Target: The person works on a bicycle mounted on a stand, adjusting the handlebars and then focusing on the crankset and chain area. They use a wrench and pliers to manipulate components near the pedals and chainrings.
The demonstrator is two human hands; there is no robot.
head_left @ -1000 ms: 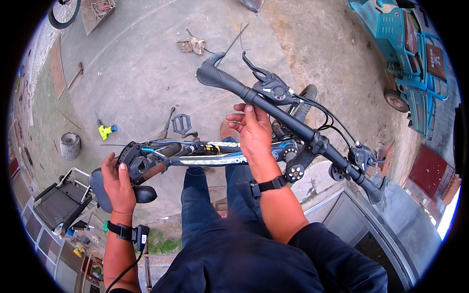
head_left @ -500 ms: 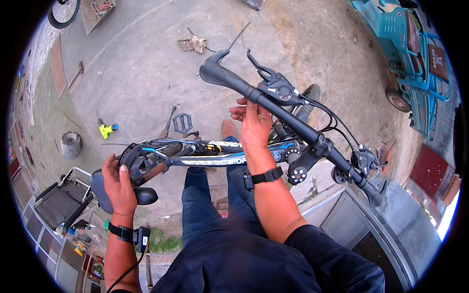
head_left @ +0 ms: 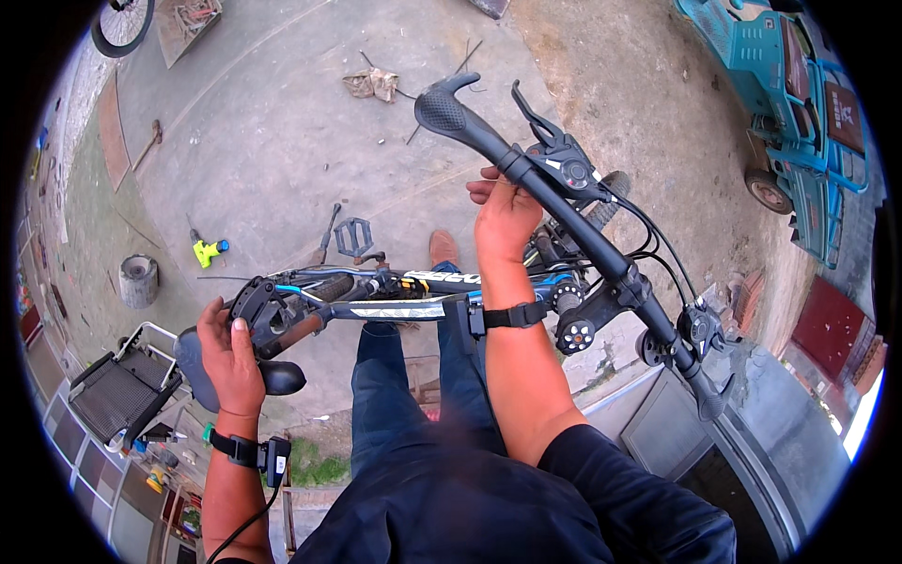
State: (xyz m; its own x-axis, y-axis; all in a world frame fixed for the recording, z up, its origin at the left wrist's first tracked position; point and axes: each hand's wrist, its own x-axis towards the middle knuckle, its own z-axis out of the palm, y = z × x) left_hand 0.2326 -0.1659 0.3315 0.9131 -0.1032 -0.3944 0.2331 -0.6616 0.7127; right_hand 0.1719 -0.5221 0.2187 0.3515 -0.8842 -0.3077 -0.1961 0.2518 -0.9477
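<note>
A bicycle with a black, white and blue frame (head_left: 390, 309) stands crosswise in front of me. My left hand (head_left: 233, 365) is closed over its black saddle (head_left: 191, 357), the thumb along the top. At the other end, my right hand (head_left: 505, 224) is against the underside of the black handlebar (head_left: 594, 246), beside the inner end of the left grip (head_left: 453, 113). Its fingers are bent and the thumb presses at the bar, which partly hides the fingertips. The brake lever and shifter (head_left: 567, 169) sit just beyond that hand.
On the concrete lie a yellow-green power drill (head_left: 209, 250), a hammer (head_left: 148, 144) and a crumpled rag (head_left: 372, 85). A stone cylinder (head_left: 138, 281) and a mesh-seated chair (head_left: 124, 385) are at left. At right stand a blue three-wheeled truck (head_left: 799, 141) and a grey metal-framed box (head_left: 672, 423).
The handlebar has swung to the right and turned clockwise, and my right hand has moved right with it. My left hand stays on the saddle.
</note>
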